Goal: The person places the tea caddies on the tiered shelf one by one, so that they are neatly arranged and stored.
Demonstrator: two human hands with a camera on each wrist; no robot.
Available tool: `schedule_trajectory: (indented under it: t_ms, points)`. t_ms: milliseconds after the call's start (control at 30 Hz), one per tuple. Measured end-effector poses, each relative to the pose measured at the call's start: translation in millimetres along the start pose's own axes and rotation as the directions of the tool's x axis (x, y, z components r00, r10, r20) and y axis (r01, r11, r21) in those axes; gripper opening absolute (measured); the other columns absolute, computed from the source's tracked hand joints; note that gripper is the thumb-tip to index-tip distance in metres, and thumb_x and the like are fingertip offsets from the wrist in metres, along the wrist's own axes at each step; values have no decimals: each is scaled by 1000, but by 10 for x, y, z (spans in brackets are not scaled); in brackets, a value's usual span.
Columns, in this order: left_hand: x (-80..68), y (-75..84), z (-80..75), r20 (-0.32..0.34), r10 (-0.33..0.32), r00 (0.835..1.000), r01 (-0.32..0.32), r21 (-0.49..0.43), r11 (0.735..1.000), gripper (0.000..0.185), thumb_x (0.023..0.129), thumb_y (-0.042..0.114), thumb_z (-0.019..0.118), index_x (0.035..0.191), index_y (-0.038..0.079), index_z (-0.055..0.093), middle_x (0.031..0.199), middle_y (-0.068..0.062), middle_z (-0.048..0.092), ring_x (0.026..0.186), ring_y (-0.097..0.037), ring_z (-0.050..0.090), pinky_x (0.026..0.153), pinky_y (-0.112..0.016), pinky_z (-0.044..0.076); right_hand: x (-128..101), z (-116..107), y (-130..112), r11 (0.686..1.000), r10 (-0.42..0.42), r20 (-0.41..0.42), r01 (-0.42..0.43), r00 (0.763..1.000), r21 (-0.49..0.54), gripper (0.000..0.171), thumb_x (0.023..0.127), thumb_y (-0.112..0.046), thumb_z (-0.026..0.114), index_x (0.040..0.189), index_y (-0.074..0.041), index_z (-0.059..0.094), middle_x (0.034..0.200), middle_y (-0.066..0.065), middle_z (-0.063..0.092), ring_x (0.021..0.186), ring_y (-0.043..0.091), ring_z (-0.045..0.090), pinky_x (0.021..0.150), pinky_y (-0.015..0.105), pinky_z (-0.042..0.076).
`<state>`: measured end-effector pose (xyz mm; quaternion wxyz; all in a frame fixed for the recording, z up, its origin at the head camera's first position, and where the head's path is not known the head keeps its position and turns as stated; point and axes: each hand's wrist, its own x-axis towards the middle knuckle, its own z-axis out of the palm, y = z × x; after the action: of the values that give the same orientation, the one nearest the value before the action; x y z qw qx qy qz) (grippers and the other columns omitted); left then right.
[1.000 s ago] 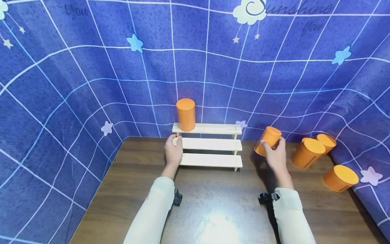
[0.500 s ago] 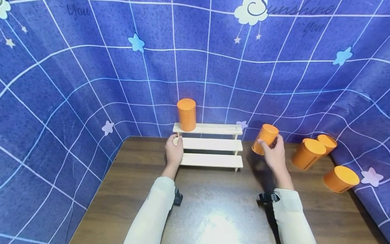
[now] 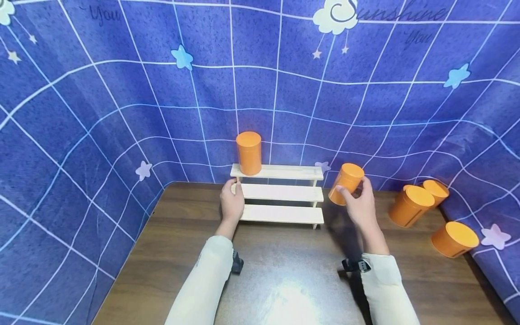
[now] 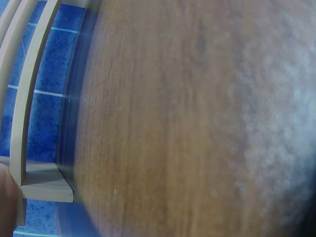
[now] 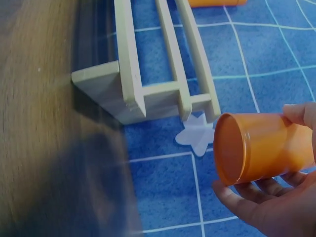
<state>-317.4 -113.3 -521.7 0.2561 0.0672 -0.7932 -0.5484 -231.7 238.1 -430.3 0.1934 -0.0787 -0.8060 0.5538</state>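
My left hand (image 3: 232, 202) grips the left end of a small three-step wooden display stand (image 3: 280, 192). In the left wrist view, only a bit of that hand (image 4: 7, 200) shows beside the stand's side piece (image 4: 47, 182). Between its thumb and fingers, my right hand (image 3: 362, 205) holds an orange canister (image 3: 345, 183) to the right of the stand, tilted and apart from it. The canister (image 5: 266, 145) appears raised off the table in the right wrist view, its rimmed end towards the stand. A second orange canister (image 3: 249, 153) stands upright on the top step's left end.
Three more orange canisters stand at the right of the wooden table (image 3: 284, 266): a front one (image 3: 454, 239), a middle one (image 3: 410, 206) and a partly hidden back one (image 3: 436, 192). Blue patterned cloth (image 3: 260, 90) hangs behind and along both sides.
My right hand has moved left with its canister, bringing it closer to the stand and slightly higher. The left hand and the stand stay where they were.
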Motion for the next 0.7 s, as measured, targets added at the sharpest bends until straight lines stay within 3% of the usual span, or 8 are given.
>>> schedule_trajectory:
  t_ms: [167, 333, 500, 700]
  points:
    - [-2, 23, 6, -1, -16, 1000, 16, 14, 1000, 27, 101, 18, 50, 121, 5, 64, 125, -14, 66, 123, -31, 58, 108, -45, 43, -63, 33, -129, 998, -31, 28, 29, 999, 53, 63, 88, -18, 73, 141, -4, 42, 117, 7, 53, 103, 14, 53, 86, 16, 46]
    - [-25, 75, -28, 7, -10, 1000, 10, -7, 1000, 27, 101, 13, 47, 121, 3, 64, 122, -17, 66, 120, -33, 59, 106, -46, 45, -37, 138, -9, 998, -46, 48, 43, 998, 51, 65, 88, -21, 74, 142, -8, 42, 122, 9, 56, 101, 7, 55, 86, 15, 47]
    - [-37, 77, -28, 11, -14, 1000, 14, -6, 1000, 27, 102, 13, 47, 120, 2, 64, 120, -16, 66, 118, -32, 60, 104, -46, 45, -54, 205, 25, 996, -73, 66, 69, 995, 61, 65, 88, -25, 74, 143, -12, 42, 123, 10, 57, 106, 14, 55, 89, 21, 46]
    - [-27, 69, -14, -3, -4, 1000, 4, -12, 1000, 26, 101, 14, 50, 119, 4, 65, 120, -14, 67, 118, -31, 60, 105, -44, 45, -202, 184, -287, 996, -62, 138, 53, 988, 68, 66, 89, -18, 72, 145, -6, 39, 127, 17, 57, 106, 14, 56, 89, 17, 47]
